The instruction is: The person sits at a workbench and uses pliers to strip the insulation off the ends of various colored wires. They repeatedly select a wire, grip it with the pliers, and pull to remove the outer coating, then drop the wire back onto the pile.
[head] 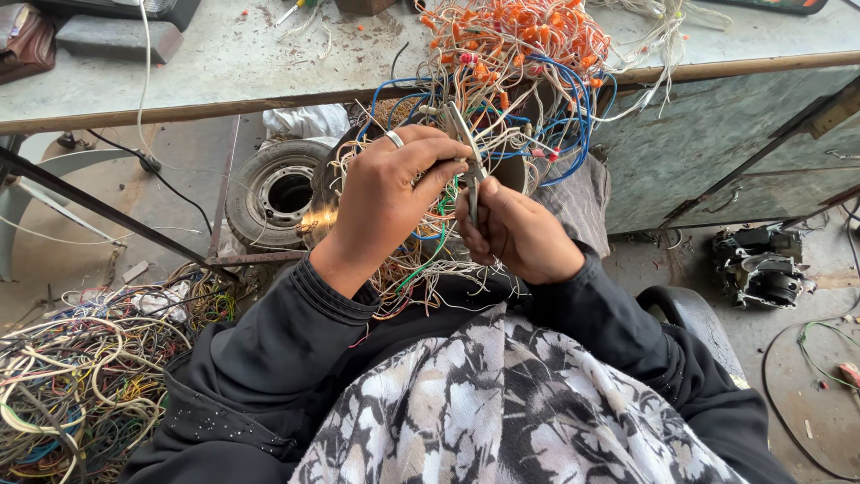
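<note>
1. Two hands meet over your lap: your left hand (pixel 385 202), a ring on one finger, has its grip closed around a bunch of thin wires (pixel 421 269); your right hand (pixel 520 235) has its grip clamped on the handles of a slim pair of pliers (pixel 466 161).
2. Pliers point up and away from you, tip buried in the tangle just above your left fingers.
3. That wire bundle sits between your hands and spills down onto your dark sleeves, white, green and orange strands all mixed.
4. Right behind it, crowding your view, hangs a bigger knot of orange connectors (pixel 520 40) and blue wires (pixel 573 116), draped off the edge of the grey surface (pixel 224 63).
5. Below the surface on your left, a small tyre (pixel 278 193) lies on the floor, with a metal bar (pixel 98 211) slanting past it.
6. Far left, a heap of scrap cable (pixel 81 385) piles up beside your elbow.
7. Off to the right, a dark metal machine part (pixel 761 269) rests on the floor, well apart from your hands, with a loose green wire (pixel 820 345) near it.
</note>
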